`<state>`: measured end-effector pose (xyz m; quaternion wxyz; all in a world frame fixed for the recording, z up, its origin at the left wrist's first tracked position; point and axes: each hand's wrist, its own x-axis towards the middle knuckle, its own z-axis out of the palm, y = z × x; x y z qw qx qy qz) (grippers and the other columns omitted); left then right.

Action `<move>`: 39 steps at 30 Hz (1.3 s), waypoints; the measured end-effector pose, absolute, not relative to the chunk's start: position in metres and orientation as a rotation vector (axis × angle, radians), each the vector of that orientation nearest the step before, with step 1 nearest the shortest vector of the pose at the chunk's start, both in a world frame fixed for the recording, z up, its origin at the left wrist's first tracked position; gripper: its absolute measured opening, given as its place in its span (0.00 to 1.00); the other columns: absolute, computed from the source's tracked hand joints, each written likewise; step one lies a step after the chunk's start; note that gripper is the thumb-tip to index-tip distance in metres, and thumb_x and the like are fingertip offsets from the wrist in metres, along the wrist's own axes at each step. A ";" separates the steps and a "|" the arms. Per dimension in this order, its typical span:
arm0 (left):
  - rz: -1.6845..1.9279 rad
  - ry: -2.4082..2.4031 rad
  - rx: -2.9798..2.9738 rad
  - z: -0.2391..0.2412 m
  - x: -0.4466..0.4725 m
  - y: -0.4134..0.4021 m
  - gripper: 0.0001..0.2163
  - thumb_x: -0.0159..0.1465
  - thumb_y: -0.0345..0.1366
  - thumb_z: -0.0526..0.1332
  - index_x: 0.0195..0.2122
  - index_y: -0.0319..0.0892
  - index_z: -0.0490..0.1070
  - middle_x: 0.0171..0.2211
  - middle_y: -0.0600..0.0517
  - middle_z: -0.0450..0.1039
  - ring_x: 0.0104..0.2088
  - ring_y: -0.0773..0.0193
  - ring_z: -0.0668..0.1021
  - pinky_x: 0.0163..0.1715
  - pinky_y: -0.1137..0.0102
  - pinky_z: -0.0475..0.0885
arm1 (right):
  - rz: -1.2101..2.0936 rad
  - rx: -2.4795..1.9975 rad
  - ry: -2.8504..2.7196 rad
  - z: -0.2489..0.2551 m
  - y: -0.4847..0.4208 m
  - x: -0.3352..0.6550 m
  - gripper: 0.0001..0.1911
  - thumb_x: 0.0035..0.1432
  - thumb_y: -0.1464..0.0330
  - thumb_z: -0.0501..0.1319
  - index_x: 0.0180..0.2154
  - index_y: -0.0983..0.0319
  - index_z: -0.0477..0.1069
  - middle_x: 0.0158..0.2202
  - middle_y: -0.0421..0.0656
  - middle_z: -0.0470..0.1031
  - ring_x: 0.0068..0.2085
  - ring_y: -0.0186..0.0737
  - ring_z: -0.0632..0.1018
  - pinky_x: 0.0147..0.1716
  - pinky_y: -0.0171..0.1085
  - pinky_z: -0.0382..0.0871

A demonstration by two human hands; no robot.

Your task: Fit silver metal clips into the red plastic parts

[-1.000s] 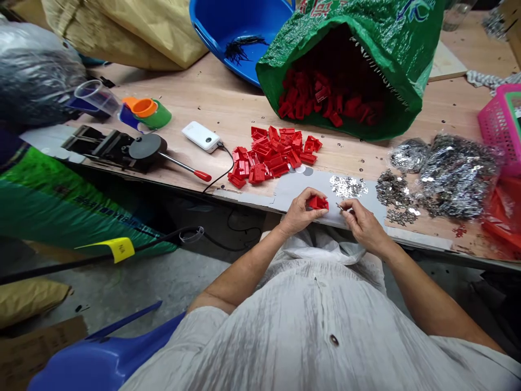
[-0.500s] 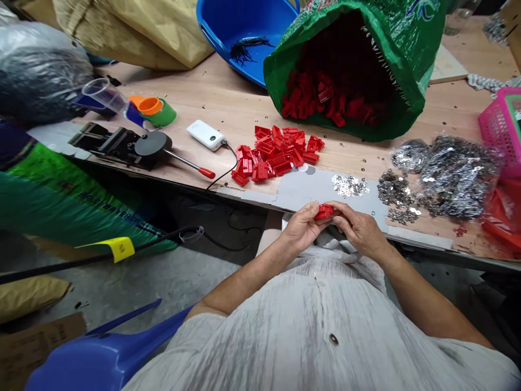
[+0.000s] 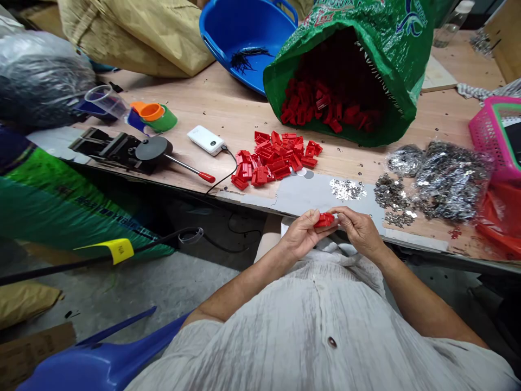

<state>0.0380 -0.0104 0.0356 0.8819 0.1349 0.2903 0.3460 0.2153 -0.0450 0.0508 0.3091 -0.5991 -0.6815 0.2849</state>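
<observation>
My left hand (image 3: 303, 234) is closed on a small red plastic part (image 3: 324, 219), held between thumb and fingers just off the table's front edge. Close by its right end, the fingers of my right hand (image 3: 358, 231) are pinched together. Whatever sits between those fingertips is too small or hidden to make out. Beyond my hands lies a heap of similar red plastic parts (image 3: 277, 157) on the table. Flat shiny metal pieces (image 3: 347, 189) are spread on a grey sheet (image 3: 301, 190), with darker metal pieces (image 3: 389, 191) to their right.
A green sack (image 3: 401, 70) holding red parts lies behind the heap. Left of the heap are a white power bank (image 3: 207, 139) with a cable and a black hand press (image 3: 118, 149) with a red-tipped lever. A blue basin (image 3: 215, 32), metal-filled plastic bag (image 3: 451, 182) and pink basket (image 3: 482, 136) stand around.
My right fingertips have drawn slightly away from the red part's right end, leaving more of it showing. My left hand keeps its hold. The view has shifted a little.
</observation>
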 end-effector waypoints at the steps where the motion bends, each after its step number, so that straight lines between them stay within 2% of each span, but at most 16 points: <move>1: 0.677 0.637 0.371 0.032 0.035 -0.011 0.14 0.57 0.40 0.71 0.29 0.39 0.66 0.32 0.50 0.78 0.39 0.59 0.83 0.50 0.58 0.76 | 0.741 -1.640 -1.801 0.051 -0.044 0.220 0.19 0.71 0.58 0.48 0.50 0.56 0.74 0.32 0.40 0.80 0.32 0.39 0.79 0.33 0.36 0.68; 3: 0.569 0.741 0.610 0.023 0.029 -0.014 0.17 0.55 0.42 0.71 0.28 0.40 0.64 0.34 0.51 0.77 0.36 0.60 0.81 0.42 0.61 0.77 | 0.655 -1.769 -1.780 0.050 -0.040 0.232 0.19 0.70 0.57 0.49 0.50 0.56 0.74 0.32 0.41 0.79 0.31 0.40 0.78 0.32 0.37 0.67; 5: 0.479 0.885 0.927 0.011 0.025 -0.016 0.14 0.56 0.40 0.69 0.27 0.40 0.65 0.36 0.50 0.76 0.34 0.63 0.79 0.39 0.64 0.75 | 0.536 -1.867 -1.741 0.049 -0.034 0.248 0.17 0.68 0.57 0.52 0.49 0.57 0.74 0.36 0.43 0.80 0.34 0.42 0.79 0.34 0.38 0.67; 8: 0.333 1.068 1.463 -0.003 0.022 -0.017 0.04 0.57 0.34 0.65 0.33 0.42 0.73 0.37 0.51 0.75 0.41 0.60 0.77 0.46 0.63 0.72 | 0.370 -1.945 -1.670 0.045 -0.025 0.276 0.16 0.65 0.59 0.55 0.47 0.59 0.74 0.39 0.47 0.80 0.37 0.45 0.79 0.37 0.40 0.68; 11: 0.165 1.132 1.733 -0.011 0.020 -0.016 0.15 0.58 0.35 0.65 0.48 0.47 0.75 0.41 0.50 0.75 0.48 0.55 0.76 0.53 0.61 0.70 | 0.224 -1.985 -1.611 0.043 -0.019 0.303 0.13 0.63 0.62 0.56 0.45 0.60 0.75 0.41 0.48 0.80 0.40 0.47 0.79 0.40 0.42 0.69; 14: 0.090 1.125 1.790 -0.012 0.018 -0.014 0.19 0.59 0.38 0.65 0.52 0.48 0.74 0.44 0.49 0.75 0.50 0.53 0.76 0.54 0.60 0.69 | 0.120 -2.050 -1.615 0.042 -0.019 0.325 0.11 0.61 0.64 0.57 0.41 0.60 0.76 0.40 0.48 0.80 0.40 0.48 0.78 0.42 0.43 0.69; 18: 0.223 1.012 1.624 -0.006 0.008 -0.005 0.15 0.58 0.37 0.65 0.47 0.45 0.77 0.48 0.48 0.78 0.49 0.56 0.78 0.51 0.62 0.72 | 0.071 -2.142 -1.625 0.038 -0.024 0.348 0.09 0.59 0.65 0.59 0.37 0.60 0.77 0.38 0.47 0.79 0.38 0.47 0.77 0.41 0.43 0.67; 22: 0.461 1.014 1.322 0.010 -0.015 0.016 0.16 0.58 0.44 0.66 0.44 0.41 0.77 0.40 0.47 0.79 0.38 0.60 0.80 0.33 0.70 0.74 | 0.127 -2.171 -1.675 0.032 -0.032 0.356 0.09 0.59 0.65 0.59 0.36 0.59 0.77 0.37 0.45 0.79 0.37 0.45 0.76 0.39 0.41 0.67; 25: 0.792 1.197 1.327 0.020 -0.039 0.037 0.16 0.58 0.45 0.66 0.43 0.42 0.76 0.37 0.50 0.78 0.34 0.63 0.79 0.30 0.73 0.72 | 0.160 -2.150 -1.746 0.027 -0.033 0.351 0.10 0.60 0.64 0.59 0.37 0.58 0.78 0.38 0.45 0.79 0.38 0.45 0.76 0.40 0.42 0.67; 27: 1.017 1.381 1.455 0.022 -0.055 0.050 0.15 0.59 0.44 0.65 0.44 0.42 0.76 0.36 0.51 0.77 0.34 0.64 0.78 0.32 0.72 0.72 | 0.132 -2.147 -1.777 0.025 -0.030 0.344 0.10 0.60 0.64 0.59 0.38 0.58 0.78 0.38 0.46 0.78 0.38 0.46 0.76 0.40 0.42 0.68; 30: 1.142 1.683 1.753 0.018 -0.078 0.066 0.14 0.61 0.41 0.64 0.47 0.43 0.75 0.39 0.50 0.76 0.35 0.63 0.76 0.38 0.68 0.73 | 0.087 -2.168 -1.822 0.023 -0.025 0.335 0.11 0.61 0.63 0.58 0.40 0.58 0.78 0.37 0.46 0.77 0.37 0.46 0.76 0.37 0.43 0.68; 33: 1.115 1.918 1.938 0.011 -0.096 0.074 0.15 0.62 0.37 0.63 0.50 0.43 0.73 0.41 0.47 0.75 0.37 0.60 0.75 0.47 0.62 0.71 | 0.061 -2.176 -1.871 0.023 -0.023 0.331 0.12 0.61 0.63 0.57 0.38 0.58 0.78 0.37 0.47 0.77 0.36 0.46 0.75 0.34 0.43 0.67; 39: 0.923 2.122 1.986 -0.003 -0.114 0.080 0.21 0.61 0.33 0.64 0.55 0.38 0.69 0.49 0.40 0.72 0.53 0.49 0.72 0.57 0.57 0.64 | 0.080 -2.149 -1.951 0.016 -0.024 0.343 0.11 0.61 0.58 0.58 0.36 0.55 0.76 0.39 0.50 0.78 0.33 0.50 0.76 0.29 0.47 0.65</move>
